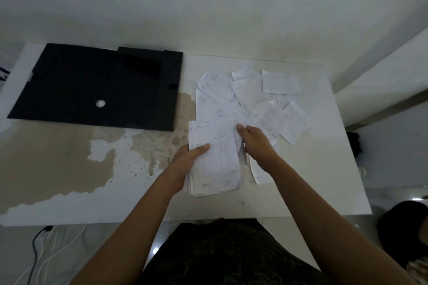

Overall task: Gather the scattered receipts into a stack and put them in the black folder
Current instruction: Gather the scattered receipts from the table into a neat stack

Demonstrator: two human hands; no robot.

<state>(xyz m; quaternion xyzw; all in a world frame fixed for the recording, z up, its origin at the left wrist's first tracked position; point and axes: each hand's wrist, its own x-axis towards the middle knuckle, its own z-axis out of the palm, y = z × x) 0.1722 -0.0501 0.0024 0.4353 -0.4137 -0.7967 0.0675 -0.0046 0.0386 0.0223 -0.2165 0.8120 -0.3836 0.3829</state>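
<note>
A stack of white receipts [215, 164] is held in my left hand [185, 164], thumb on top near its upper left corner. My right hand [252, 140] sits just right of the stack and pinches the edge of a receipt [260, 173] that lies partly under my wrist. Several loose receipts [252, 97] lie overlapping on the table beyond both hands. The black folder [97, 88] lies flat at the table's far left, with a round white hole in its cover.
The white table [324, 169] has a large worn brown patch on its left half. A wall runs along the far edge. Cables lie on the floor at the lower left. A dark object sits at the lower right, off the table.
</note>
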